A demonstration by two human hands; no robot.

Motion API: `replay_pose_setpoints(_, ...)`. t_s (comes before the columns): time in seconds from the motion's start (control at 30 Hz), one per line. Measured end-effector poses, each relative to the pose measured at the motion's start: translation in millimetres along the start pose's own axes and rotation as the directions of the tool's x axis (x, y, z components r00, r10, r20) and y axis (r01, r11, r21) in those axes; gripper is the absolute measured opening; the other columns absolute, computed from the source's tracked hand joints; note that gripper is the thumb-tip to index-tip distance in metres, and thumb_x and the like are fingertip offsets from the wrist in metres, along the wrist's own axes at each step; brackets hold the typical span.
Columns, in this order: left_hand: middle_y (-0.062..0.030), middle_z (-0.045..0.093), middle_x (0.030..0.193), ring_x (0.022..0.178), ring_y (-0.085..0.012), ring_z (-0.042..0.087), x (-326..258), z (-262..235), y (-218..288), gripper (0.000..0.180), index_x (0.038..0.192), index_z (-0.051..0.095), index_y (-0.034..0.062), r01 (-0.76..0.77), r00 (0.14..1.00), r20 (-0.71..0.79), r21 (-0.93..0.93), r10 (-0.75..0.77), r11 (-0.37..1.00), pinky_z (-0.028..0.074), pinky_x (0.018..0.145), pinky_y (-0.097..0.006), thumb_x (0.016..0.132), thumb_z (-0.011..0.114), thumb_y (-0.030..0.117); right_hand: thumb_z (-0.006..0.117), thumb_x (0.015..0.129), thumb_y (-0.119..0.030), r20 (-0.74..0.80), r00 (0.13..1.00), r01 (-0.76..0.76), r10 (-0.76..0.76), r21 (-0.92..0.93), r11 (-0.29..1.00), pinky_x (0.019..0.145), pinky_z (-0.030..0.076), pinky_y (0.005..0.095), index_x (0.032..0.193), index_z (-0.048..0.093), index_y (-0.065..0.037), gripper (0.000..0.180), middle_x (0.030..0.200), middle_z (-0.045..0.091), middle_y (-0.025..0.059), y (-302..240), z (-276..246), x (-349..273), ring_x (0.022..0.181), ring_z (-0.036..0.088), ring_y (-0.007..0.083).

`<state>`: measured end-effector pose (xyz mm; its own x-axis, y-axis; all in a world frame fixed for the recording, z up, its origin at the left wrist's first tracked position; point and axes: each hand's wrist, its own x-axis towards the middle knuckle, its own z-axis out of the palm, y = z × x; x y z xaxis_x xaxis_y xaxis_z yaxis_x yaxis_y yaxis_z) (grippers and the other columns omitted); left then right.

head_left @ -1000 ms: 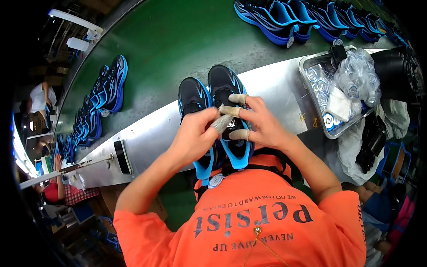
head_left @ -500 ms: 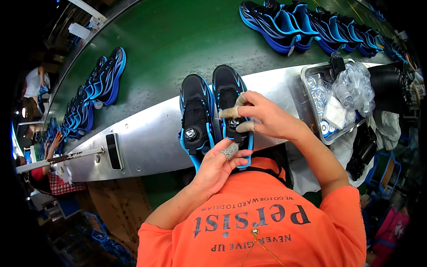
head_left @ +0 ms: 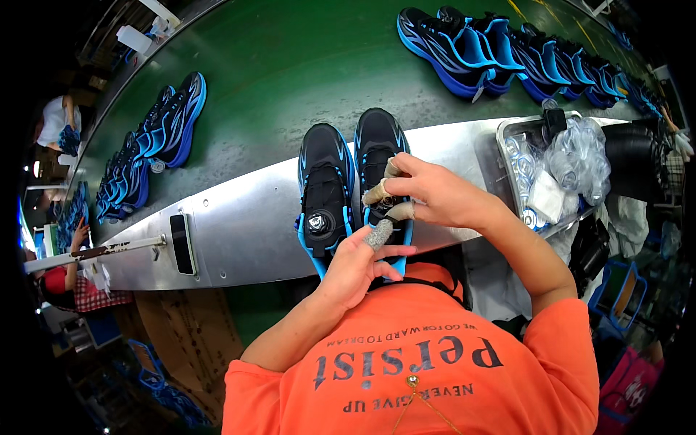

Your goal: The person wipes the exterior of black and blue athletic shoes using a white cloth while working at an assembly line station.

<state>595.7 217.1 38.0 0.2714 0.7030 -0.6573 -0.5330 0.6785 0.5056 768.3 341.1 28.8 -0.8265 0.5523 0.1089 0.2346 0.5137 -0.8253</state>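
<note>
Here, the right-side black-and-blue shoe (head_left: 380, 156) is lying on the metal worktop (head_left: 239, 217), touching its twin, the left-side shoe (head_left: 324, 190) with a round dial. My right hand (head_left: 428, 194) is pinching at its lacing area with taped fingertips. My left hand (head_left: 359, 264) is resting half-curled at its heel, holding nothing. A metal tray (head_left: 507, 145) of clear plastic pieces is sitting well to the right.
</note>
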Motion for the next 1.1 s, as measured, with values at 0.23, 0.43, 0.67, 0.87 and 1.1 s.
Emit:
replay_pose_setpoints(0.23, -0.0152, 0.063, 0.118, 0.107, -0.0296, 0.067, 9.5, -2.1, -13.6, 0.031, 0.123, 0.051, -0.0049, -0.129, 0.991, -0.043, 0.036, 0.130, 0.991, 0.058, 0.051, -0.030, 0.102, 0.039, 0.014, 0.072, 0.072, -0.010, 0.105, 0.991, -0.088, 0.087, -0.003, 0.996, 0.068, 0.049, 0.0370, 0.098, 0.067, -0.011, 0.027, 0.091, 0.053, 0.0104, -3.2, -0.9, 14.3, 0.080, 0.060, 0.0283)
replay_pose_setpoints(0.43, -0.0147, 0.062, 0.118, 0.106, -0.0293, 0.067, 9.6, -0.2, -19.0, 0.032, 0.125, 0.051, -0.0039, -0.144, 0.984, -0.097, 0.044, 0.147, 0.989, 0.057, 0.050, -0.029, 0.102, 0.038, 0.013, 0.071, 0.073, -0.012, 0.163, 0.977, -0.163, 0.136, 0.167, 0.972, 0.069, 0.048, 0.0326, 0.091, 0.070, -0.006, 0.019, 0.081, 0.058, 0.0097, 1.3, -4.1, 23.1, 0.074, 0.059, 0.0225)
replay_pose_setpoints(0.67, -0.0142, 0.061, 0.123, 0.102, -0.0267, 0.068, 10.2, 2.7, -19.5, 0.032, 0.126, 0.051, -0.0032, -0.149, 0.984, -0.082, 0.094, 0.157, 0.984, 0.057, 0.051, -0.028, 0.102, 0.038, 0.013, 0.076, 0.078, -0.017, 0.154, 0.988, -0.024, -0.001, 0.163, 0.986, 0.078, 0.050, 0.0325, 0.111, 0.071, -0.012, 0.033, 0.096, 0.054, 0.0061, 6.1, -23.1, 10.3, 0.088, 0.057, 0.0204)
replay_pose_setpoints(0.87, -0.0154, 0.062, 0.120, 0.100, -0.0254, 0.069, 10.9, 5.1, -16.7, 0.034, 0.129, 0.050, -0.0040, -0.178, 0.980, -0.060, 0.161, 0.190, 0.971, 0.056, 0.052, -0.027, 0.101, 0.037, 0.012, 0.080, 0.072, -0.015, 0.127, 0.985, -0.134, 0.120, 0.103, 0.986, 0.074, 0.049, 0.0325, 0.110, 0.069, -0.013, 0.040, 0.098, 0.050, 0.0076, 3.5, -9.0, 7.5, 0.086, 0.056, 0.0224)
replay_pose_setpoints(1.1, -0.0158, 0.064, 0.115, 0.099, -0.0253, 0.069, 13.2, -0.1, -18.2, 0.038, 0.130, 0.050, -0.0054, -0.182, 0.979, -0.075, 0.095, 0.189, 0.979, 0.056, 0.051, -0.025, 0.098, 0.034, 0.007, 0.079, 0.074, -0.016, 0.152, 0.982, -0.124, 0.111, 0.080, 0.989, 0.064, 0.046, 0.0299, 0.095, 0.068, -0.008, 0.026, 0.088, 0.048, 0.0046, 2.9, -4.8, 17.8, 0.071, 0.053, 0.0161)
